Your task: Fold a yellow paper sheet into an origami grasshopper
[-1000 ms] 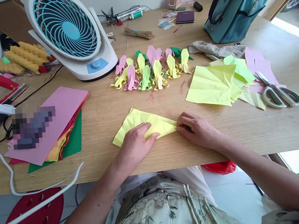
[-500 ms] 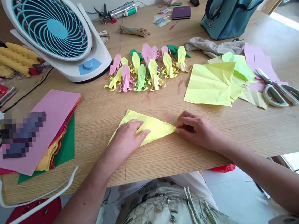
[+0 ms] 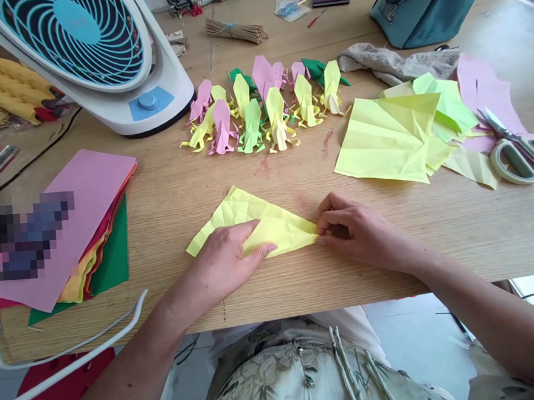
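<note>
Folded yellow paper (image 3: 283, 222) lies flat on the counter (image 3: 295, 286), near the middle of its near edge; wide end left, narrow tip right, old-looking creases all over. Left hand (image 3: 225, 251) rests on the wide part, thumb spread away from the index, the others mostly out of sight. Right hand (image 3: 358, 233) has thumb and index pinching at the tip, other fingers curled in.

Step looks like setting the tip's fold. To do it well: left hand's weight down so layers don't slip, tip edges lined up before pressing, crease run from tip inward, light touch since the sheet looks thin.

Beyond, toward the far edge: rows of paper figures (image 3: 251, 125). Toward the right end: creased yellow sheet (image 3: 384, 140), then scissors (image 3: 512, 139). Toward the left end: coloured paper stack (image 3: 92, 182), fan (image 3: 78, 24) behind it. All clear of both hands.
</note>
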`<state>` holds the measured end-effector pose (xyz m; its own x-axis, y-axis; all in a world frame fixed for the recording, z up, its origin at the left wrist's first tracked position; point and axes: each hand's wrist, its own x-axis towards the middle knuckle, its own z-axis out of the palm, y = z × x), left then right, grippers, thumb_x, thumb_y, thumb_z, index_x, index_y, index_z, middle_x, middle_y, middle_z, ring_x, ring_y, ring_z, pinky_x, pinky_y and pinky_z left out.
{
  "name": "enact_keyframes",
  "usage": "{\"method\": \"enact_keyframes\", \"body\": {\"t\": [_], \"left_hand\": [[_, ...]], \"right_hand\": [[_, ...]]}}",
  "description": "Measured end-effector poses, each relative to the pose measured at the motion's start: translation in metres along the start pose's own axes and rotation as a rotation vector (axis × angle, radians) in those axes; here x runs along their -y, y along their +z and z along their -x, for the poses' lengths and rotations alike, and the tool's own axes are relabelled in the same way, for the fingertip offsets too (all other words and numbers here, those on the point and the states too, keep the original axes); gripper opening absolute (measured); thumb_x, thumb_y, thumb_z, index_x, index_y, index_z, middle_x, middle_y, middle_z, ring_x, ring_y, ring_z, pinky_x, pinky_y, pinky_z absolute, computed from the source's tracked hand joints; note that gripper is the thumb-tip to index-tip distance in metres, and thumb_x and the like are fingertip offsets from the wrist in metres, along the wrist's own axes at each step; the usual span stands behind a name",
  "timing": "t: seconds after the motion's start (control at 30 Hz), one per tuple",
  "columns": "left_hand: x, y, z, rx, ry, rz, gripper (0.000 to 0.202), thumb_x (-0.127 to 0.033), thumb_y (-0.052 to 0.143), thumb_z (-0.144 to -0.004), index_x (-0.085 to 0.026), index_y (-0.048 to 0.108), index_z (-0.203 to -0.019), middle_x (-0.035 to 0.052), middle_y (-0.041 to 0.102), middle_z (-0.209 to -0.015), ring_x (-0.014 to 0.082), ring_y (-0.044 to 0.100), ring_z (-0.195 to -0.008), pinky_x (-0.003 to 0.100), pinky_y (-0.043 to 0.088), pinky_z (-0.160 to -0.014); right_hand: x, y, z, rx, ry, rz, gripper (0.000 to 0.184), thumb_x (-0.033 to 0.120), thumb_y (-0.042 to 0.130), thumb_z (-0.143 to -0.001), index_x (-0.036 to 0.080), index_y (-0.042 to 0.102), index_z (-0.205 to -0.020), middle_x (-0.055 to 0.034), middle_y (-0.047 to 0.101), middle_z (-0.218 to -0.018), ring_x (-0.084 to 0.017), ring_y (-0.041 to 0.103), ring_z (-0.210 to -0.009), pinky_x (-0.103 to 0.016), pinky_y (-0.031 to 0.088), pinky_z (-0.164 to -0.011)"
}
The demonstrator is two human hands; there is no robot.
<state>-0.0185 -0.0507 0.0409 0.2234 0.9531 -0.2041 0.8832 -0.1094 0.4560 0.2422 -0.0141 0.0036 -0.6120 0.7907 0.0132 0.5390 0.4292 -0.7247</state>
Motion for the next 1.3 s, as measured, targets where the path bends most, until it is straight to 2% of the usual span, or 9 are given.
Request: {"method": "enact_keyframes", "body": {"t": [0.1,0.2,0.37,0.47,0.57,0.73,0.9,1.13,1.3], "left_hand": [[0.001,0.003,0.006,0.041,0.033,0.053,0.019,-0.035,0.071,-0.081,-0.021,0.062,-0.073,-0.0022,0.069,-0.074,0.0178,0.064,-0.071,0.027,0.044,-0.064],[0.005,0.007,0.01,0.018,0.063,0.062,0.012,-0.035,0.069,-0.083,-0.023,0.068,-0.081,-0.0022,0.071,-0.078,0.0181,0.066,-0.075,0.027,0.045,-0.067],[0.002,0.005,0.009,0.021,-0.027,0.036,0.014,-0.034,0.064,-0.086,-0.023,0.07,-0.093,0.0014,0.074,-0.085,0.0203,0.067,-0.076,0.028,0.046,-0.066],[-0.002,0.001,0.005,0.013,-0.055,0.006,0.02,-0.036,0.06,-0.089,-0.021,0.066,-0.079,0.0008,0.069,-0.072,0.0182,0.061,-0.065,0.027,0.039,-0.059],[0.0,0.001,-0.001,-0.043,0.004,-0.034,0.03,-0.036,0.055,-0.093,-0.021,0.055,-0.067,-0.002,0.059,-0.062,0.0147,0.051,-0.057,0.027,0.032,-0.056],[0.011,0.006,-0.013,-0.119,0.142,-0.049,0.029,-0.028,0.055,-0.094,-0.02,0.046,-0.067,0.0004,0.058,-0.078,0.0159,0.055,-0.073,0.028,0.037,-0.066],[0.012,0.01,-0.019,-0.111,0.107,-0.107,0.026,-0.023,0.054,-0.094,-0.02,0.047,-0.07,0.0011,0.057,-0.079,0.0178,0.056,-0.077,0.03,0.039,-0.069],[0.008,0.016,-0.018,-0.146,0.043,-0.245,0.016,-0.019,0.05,-0.096,-0.018,0.057,-0.081,0.0053,0.059,-0.091,0.021,0.059,-0.085,0.033,0.045,-0.075],[0.003,0.02,-0.017,-0.144,0.004,-0.33,0.016,-0.019,0.046,-0.098,-0.016,0.06,-0.09,0.0074,0.06,-0.097,0.022,0.061,-0.086,0.033,0.047,-0.073]], "right_hand": [[-0.002,-0.001,0.002,0.018,-0.053,0.021,0.006,0.015,0.068,-0.082,0.02,0.067,-0.081,-0.0037,0.058,-0.097,-0.012,0.055,-0.071,-0.027,0.045,-0.064],[-0.004,-0.002,0.003,0.033,-0.097,0.009,0.007,0.014,0.069,-0.082,0.021,0.067,-0.08,-0.0044,0.058,-0.097,-0.014,0.057,-0.075,-0.028,0.046,-0.065],[-0.004,-0.004,0.005,0.027,-0.096,-0.019,0.009,0.013,0.069,-0.082,0.021,0.068,-0.078,-0.0052,0.06,-0.098,-0.016,0.061,-0.08,-0.03,0.049,-0.068],[-0.005,-0.003,0.006,0.021,-0.078,-0.021,0.009,0.013,0.067,-0.084,0.021,0.069,-0.081,-0.0056,0.061,-0.1,-0.017,0.061,-0.083,-0.031,0.05,-0.072],[-0.005,-0.002,0.006,0.016,-0.072,-0.008,0.006,0.017,0.067,-0.087,0.021,0.069,-0.083,-0.0058,0.06,-0.101,-0.018,0.062,-0.085,-0.032,0.051,-0.075],[-0.005,-0.001,0.006,-0.001,-0.064,0.0,0.005,0.022,0.068,-0.088,0.021,0.069,-0.083,-0.0056,0.06,-0.101,-0.016,0.061,-0.081,-0.031,0.05,-0.072],[-0.005,0.002,0.006,-0.028,-0.041,-0.005,0.008,0.023,0.069,-0.087,0.02,0.068,-0.08,-0.0054,0.061,-0.1,-0.016,0.061,-0.079,-0.031,0.05,-0.071],[-0.002,0.005,0.005,-0.087,0.025,0.049,0.016,0.023,0.067,-0.088,0.019,0.065,-0.073,-0.0053,0.063,-0.095,-0.014,0.059,-0.072,-0.03,0.047,-0.067],[0.0,0.001,0.005,-0.019,0.056,0.01,0.014,0.027,0.067,-0.089,0.02,0.066,-0.078,-0.0047,0.061,-0.1,-0.015,0.06,-0.077,-0.031,0.047,-0.071]]}}
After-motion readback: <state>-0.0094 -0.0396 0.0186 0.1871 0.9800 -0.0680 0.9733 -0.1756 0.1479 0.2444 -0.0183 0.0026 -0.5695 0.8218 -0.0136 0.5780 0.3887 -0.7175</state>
